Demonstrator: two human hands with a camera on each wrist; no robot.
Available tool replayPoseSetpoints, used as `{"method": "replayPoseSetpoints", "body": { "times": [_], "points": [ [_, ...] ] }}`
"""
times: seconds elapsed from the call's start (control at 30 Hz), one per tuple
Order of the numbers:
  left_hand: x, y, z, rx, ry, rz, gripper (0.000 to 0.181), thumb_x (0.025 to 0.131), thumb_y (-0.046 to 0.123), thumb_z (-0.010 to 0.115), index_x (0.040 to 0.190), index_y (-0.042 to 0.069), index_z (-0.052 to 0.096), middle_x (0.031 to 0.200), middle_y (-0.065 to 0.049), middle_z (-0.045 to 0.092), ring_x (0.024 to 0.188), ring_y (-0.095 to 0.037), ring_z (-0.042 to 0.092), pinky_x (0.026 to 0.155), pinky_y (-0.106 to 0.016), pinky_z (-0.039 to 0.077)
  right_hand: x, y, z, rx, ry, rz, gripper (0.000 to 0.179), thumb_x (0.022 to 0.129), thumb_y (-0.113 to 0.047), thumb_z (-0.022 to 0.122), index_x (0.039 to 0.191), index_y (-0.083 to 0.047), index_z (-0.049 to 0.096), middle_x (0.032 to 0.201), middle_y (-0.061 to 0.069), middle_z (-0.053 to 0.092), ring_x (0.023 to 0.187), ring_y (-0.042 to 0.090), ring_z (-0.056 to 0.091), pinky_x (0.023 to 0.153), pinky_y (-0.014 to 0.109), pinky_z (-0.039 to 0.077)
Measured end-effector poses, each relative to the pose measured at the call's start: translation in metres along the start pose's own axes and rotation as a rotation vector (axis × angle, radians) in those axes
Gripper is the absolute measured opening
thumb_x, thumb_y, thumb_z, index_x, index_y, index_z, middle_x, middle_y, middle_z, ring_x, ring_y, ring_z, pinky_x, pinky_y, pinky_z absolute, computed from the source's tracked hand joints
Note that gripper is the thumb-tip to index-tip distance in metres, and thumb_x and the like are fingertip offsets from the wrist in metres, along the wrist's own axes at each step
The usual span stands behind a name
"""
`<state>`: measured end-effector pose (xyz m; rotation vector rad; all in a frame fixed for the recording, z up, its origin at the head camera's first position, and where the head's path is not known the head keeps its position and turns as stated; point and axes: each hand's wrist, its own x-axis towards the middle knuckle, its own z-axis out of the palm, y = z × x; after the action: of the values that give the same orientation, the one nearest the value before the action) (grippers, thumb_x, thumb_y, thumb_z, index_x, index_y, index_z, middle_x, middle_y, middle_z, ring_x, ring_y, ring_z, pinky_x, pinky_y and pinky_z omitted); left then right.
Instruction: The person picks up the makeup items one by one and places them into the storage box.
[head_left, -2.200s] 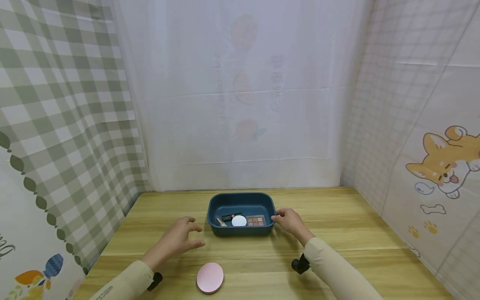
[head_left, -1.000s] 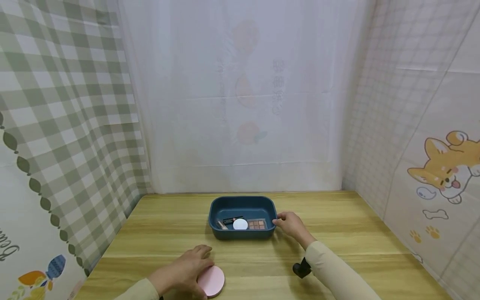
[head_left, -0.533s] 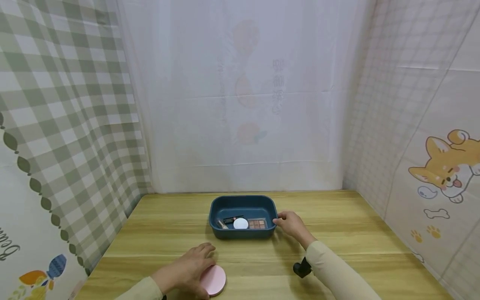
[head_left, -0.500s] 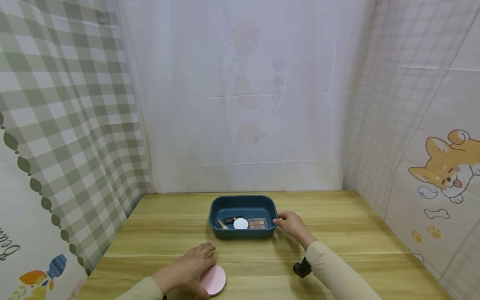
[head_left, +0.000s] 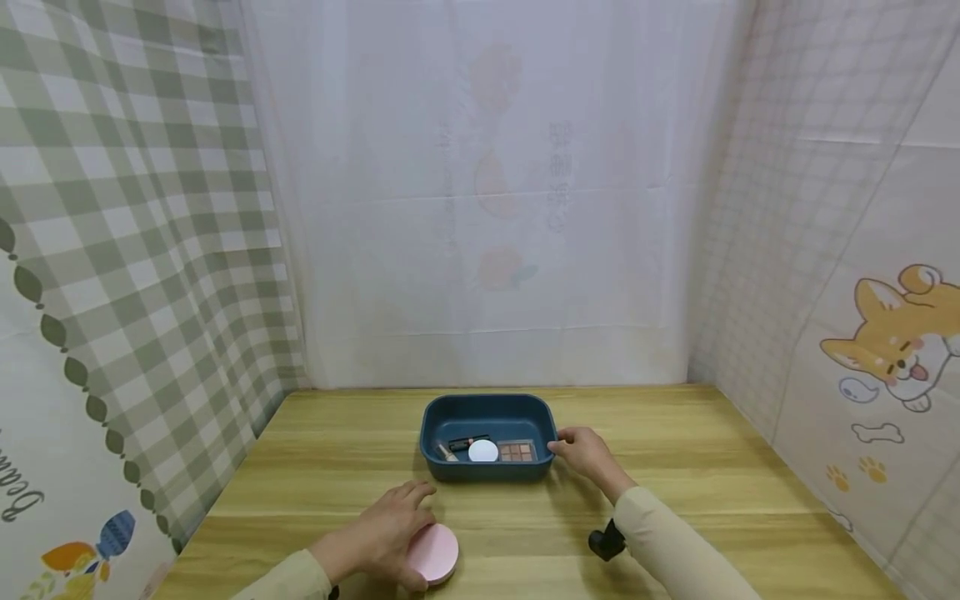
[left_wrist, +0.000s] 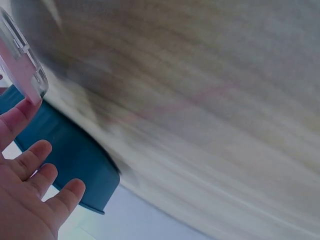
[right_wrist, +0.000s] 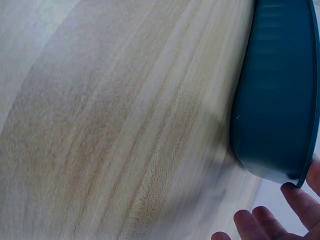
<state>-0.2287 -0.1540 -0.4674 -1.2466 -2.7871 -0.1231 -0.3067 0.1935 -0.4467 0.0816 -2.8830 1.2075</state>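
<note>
My left hand (head_left: 390, 533) holds a round pink compact (head_left: 435, 553) by its edge, thumb on the near side and index finger on the far side. In the left wrist view the compact (left_wrist: 22, 62) shows a clear rim and seems raised off the table; the other fingers are spread. My right hand (head_left: 588, 457) pinches the right rim of a dark blue bin (head_left: 487, 472) between thumb and index finger. Inside the bin lie an eyeshadow palette (head_left: 517, 451), a white disc (head_left: 483, 451), a black tube (head_left: 467, 442) and a small beige tube (head_left: 447, 452).
Bare wood tabletop (head_left: 337, 450) surrounds the bin. A white curtain (head_left: 487, 208) hangs behind it. A green checked cloth (head_left: 150, 208) stands on the left, and a cloth with a dog print (head_left: 900, 350) on the right. A black wrist camera (head_left: 606, 542) is under my right forearm.
My left hand has come down from beside the bin to the compact, gripped it and shifted it slightly right and away from me. My right hand has stayed on the bin's rim.
</note>
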Motion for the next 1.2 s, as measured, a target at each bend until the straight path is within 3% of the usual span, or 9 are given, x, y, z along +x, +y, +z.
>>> {"method": "replayPoseSetpoints", "body": {
  "times": [0.37, 0.67, 0.8, 1.2],
  "points": [
    [0.015, -0.005, -0.026, -0.022, 0.054, -0.053, 0.062, 0.061, 0.06, 0.084, 0.101, 0.014, 0.072, 0.138, -0.015, 0.052, 0.135, -0.038, 0.041, 0.102, -0.053, 0.043, 0.0, 0.0, -0.001, -0.007, 0.011, -0.007, 0.03, 0.096, -0.015, 0.064, 0.115, 0.007, 0.068, 0.115, 0.022, 0.067, 0.109, 0.04, 0.061, 0.089, 0.052, 0.049],
    [0.04, -0.017, -0.046, -0.047, 0.082, -0.081, 0.058, 0.064, 0.055, 0.085, 0.099, 0.01, 0.072, 0.139, -0.018, 0.049, 0.138, -0.042, 0.036, 0.108, -0.057, 0.035, 0.006, 0.008, 0.002, 0.008, 0.0, -0.01, 0.031, 0.096, -0.017, 0.064, 0.117, 0.006, 0.068, 0.115, 0.021, 0.067, 0.109, 0.04, 0.061, 0.089, 0.052, 0.049],
    [0.052, -0.024, -0.051, -0.065, 0.068, -0.122, 0.059, 0.065, 0.056, 0.085, 0.101, 0.009, 0.073, 0.14, -0.017, 0.047, 0.138, -0.042, 0.034, 0.108, -0.058, 0.033, 0.005, 0.009, 0.001, 0.009, -0.005, -0.009, 0.033, 0.096, -0.017, 0.063, 0.119, 0.007, 0.066, 0.116, 0.022, 0.067, 0.11, 0.04, 0.061, 0.09, 0.052, 0.049],
    [0.087, -0.043, -0.055, -0.001, 0.037, -0.221, 0.057, 0.067, 0.056, 0.084, 0.094, 0.008, 0.072, 0.141, -0.02, 0.048, 0.135, -0.039, 0.038, 0.109, -0.056, 0.033, 0.002, 0.003, 0.0, 0.007, -0.011, -0.011, 0.034, 0.097, -0.015, 0.062, 0.12, 0.009, 0.065, 0.117, 0.024, 0.066, 0.112, 0.042, 0.06, 0.091, 0.052, 0.049]
  ]
}}
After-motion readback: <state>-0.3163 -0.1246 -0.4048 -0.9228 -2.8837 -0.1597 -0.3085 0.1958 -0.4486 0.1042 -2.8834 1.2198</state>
